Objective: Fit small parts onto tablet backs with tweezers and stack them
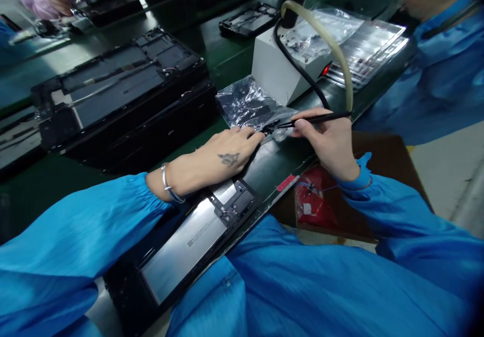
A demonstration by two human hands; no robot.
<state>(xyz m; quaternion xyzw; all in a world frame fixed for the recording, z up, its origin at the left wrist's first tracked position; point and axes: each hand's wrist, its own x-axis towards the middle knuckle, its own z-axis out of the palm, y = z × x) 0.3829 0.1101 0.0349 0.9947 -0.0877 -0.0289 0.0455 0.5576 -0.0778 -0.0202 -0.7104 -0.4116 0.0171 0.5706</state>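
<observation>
My left hand [223,155] reaches across the bench, its bent fingers closed at the near edge of a clear plastic bag [249,97]. Small black parts [269,127] lie on the bag by those fingertips. My right hand [328,137] grips slim black tweezers [321,118], whose tips point left at the black parts. Whether the tips pinch one is too small to tell. Below my left wrist lies an opened tablet-like device [242,203] with a large silver battery [189,246], along the bench's front edge. My left forearm covers part of it.
Stacked black device housings [124,90] stand to the left. Behind the bag is a white box [276,64] with a red-lit switch, a black cable and a yellowish hose [336,44]. Clear trays [366,49] lie farther right, near a co-worker's blue sleeve [446,74]. Below sits a brown box [393,170].
</observation>
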